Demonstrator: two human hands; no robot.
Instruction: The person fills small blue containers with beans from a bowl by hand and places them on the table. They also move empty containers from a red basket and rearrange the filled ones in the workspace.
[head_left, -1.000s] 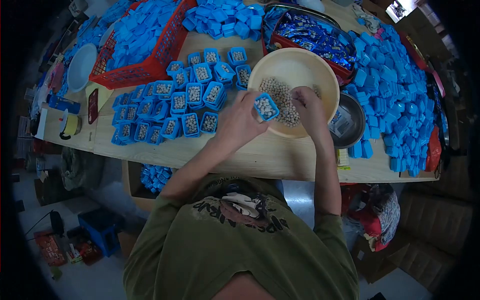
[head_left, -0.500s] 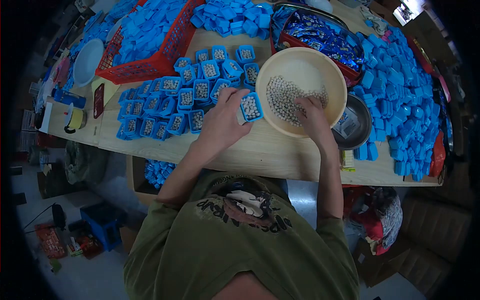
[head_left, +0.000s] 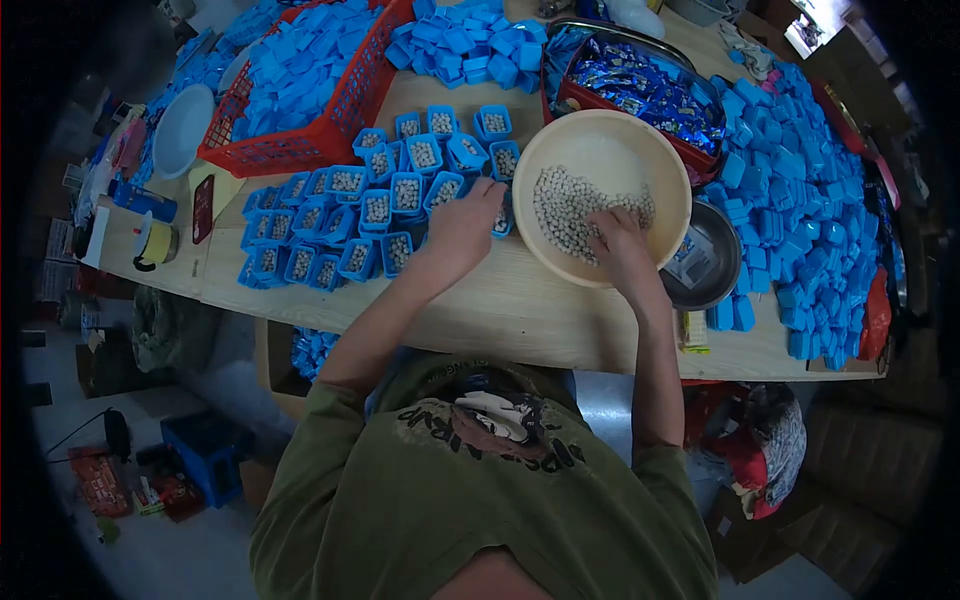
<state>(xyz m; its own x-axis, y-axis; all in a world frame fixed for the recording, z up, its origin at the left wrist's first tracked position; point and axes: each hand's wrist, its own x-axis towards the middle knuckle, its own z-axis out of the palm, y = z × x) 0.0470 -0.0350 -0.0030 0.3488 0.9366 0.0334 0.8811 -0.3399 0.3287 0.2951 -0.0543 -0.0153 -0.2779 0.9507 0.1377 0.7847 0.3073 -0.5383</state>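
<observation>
My left hand (head_left: 462,238) has its fingers curled at a small blue plastic box (head_left: 502,218), which is partly hidden behind them and holds small white balls. Left of it on the table stand several more blue boxes (head_left: 406,193) filled with the same balls, packed close together and some stacked or tilted. Inside a wide cream bowl (head_left: 610,130), my right hand (head_left: 622,245) dips its bent fingers into a heap of small white balls (head_left: 570,205). The fingertips are closed in among the balls and partly hidden by them.
A red basket (head_left: 290,152) of blue pieces stands at the back left. Behind the bowl, a container holds blue wrapped packets (head_left: 640,85). A metal bowl (head_left: 722,245) sits right of the cream bowl, beside a large heap of blue boxes (head_left: 800,200). A yellow cup (head_left: 157,240) stands far left.
My left hand has shifted slightly left, and the blue box that showed fully beside its fingers is now partly behind them. My right hand stays in the bowl, its fingers a little changed.
</observation>
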